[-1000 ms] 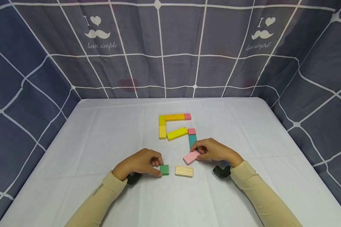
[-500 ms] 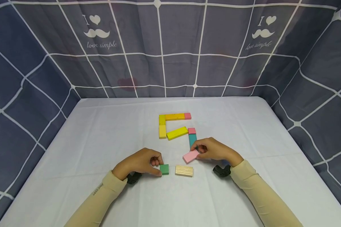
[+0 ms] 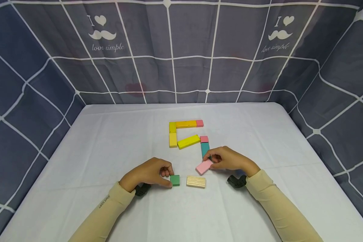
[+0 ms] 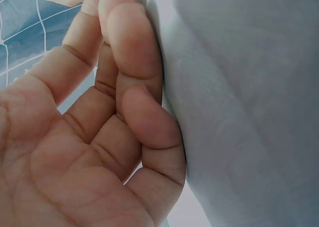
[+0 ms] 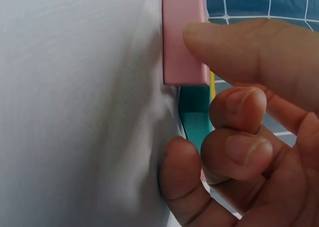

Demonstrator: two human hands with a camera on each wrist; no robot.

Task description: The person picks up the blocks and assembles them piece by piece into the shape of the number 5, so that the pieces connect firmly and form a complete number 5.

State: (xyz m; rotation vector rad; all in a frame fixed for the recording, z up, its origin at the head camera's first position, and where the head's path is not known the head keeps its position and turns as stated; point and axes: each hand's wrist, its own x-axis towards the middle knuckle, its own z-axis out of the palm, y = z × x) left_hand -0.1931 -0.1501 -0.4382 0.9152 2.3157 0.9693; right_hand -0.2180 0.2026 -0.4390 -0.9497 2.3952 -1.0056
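While your right hand (image 3: 230,159) pinches the pink block (image 3: 203,167) between thumb and forefinger just below the teal block (image 3: 205,149), right of the frame's center, a light, level slide seems the surest way to seat it without jogging its neighbor. Your left hand (image 3: 147,173) reaches in at lower center, thumb and forefinger pinching the green block (image 3: 175,180), other fingers curled; both sleeved forearms (image 3: 104,215) slant up from the bottom edge.
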